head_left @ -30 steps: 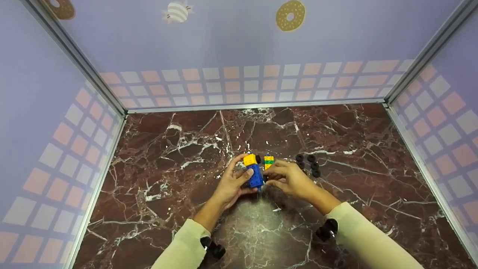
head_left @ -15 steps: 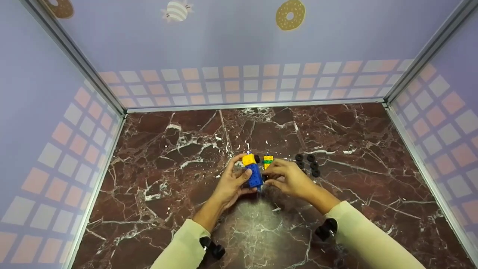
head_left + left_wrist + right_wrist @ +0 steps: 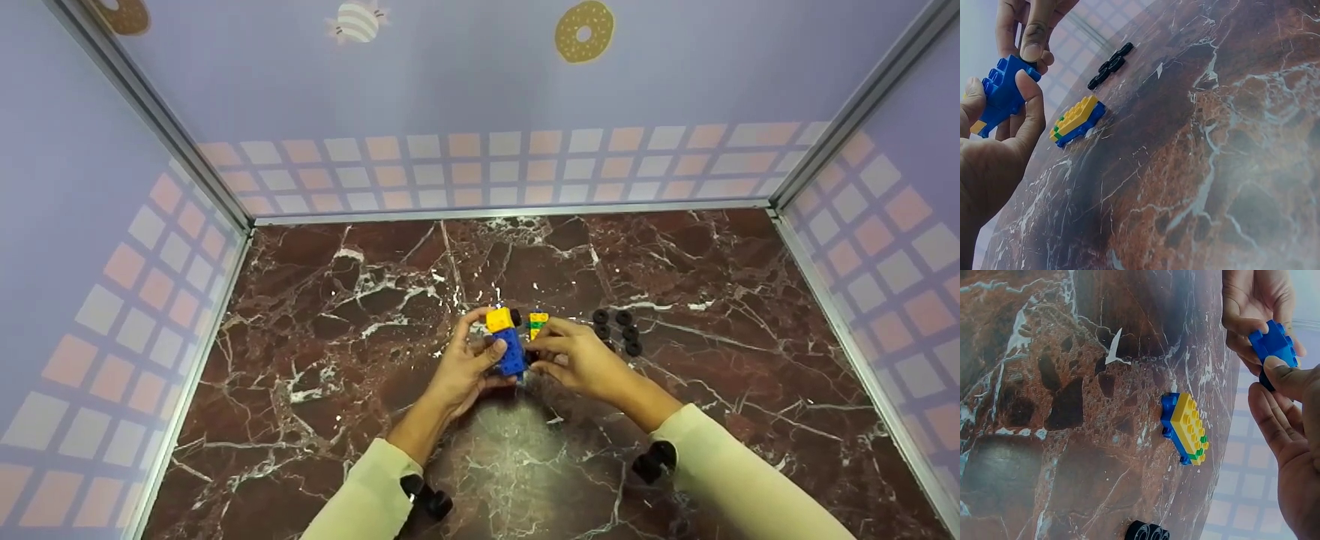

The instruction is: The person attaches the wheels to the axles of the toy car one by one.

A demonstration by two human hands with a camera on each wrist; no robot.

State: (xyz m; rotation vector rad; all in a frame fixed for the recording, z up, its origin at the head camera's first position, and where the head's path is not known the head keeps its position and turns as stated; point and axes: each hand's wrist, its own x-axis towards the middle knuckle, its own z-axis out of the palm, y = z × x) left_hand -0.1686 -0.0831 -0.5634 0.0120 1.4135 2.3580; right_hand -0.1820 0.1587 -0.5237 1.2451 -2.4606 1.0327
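Observation:
A toy brick car (image 3: 511, 354), blue with a yellow brick at its far end, is held by my left hand (image 3: 469, 367), thumb on top and fingers around the side. Beside the yellow brick, one black wheel (image 3: 516, 318) shows on the car's right side. My right hand (image 3: 577, 358) pinches another black wheel (image 3: 1265, 380) between thumb and fingers, against the car's blue side near its close end. Those fingers partly hide this wheel, so I cannot tell how firmly it sits. Both hands hold the car above the table.
A second brick build (image 3: 1185, 430), yellow and green on a blue base, stands on the marbled table (image 3: 337, 435) just beyond my right hand. Several loose black wheels (image 3: 625, 330) lie to its right. Patterned panels (image 3: 480, 165) wall the back and sides.
Both hands stay almost in place around the car. My right fingers shift only very slightly at the wheel.

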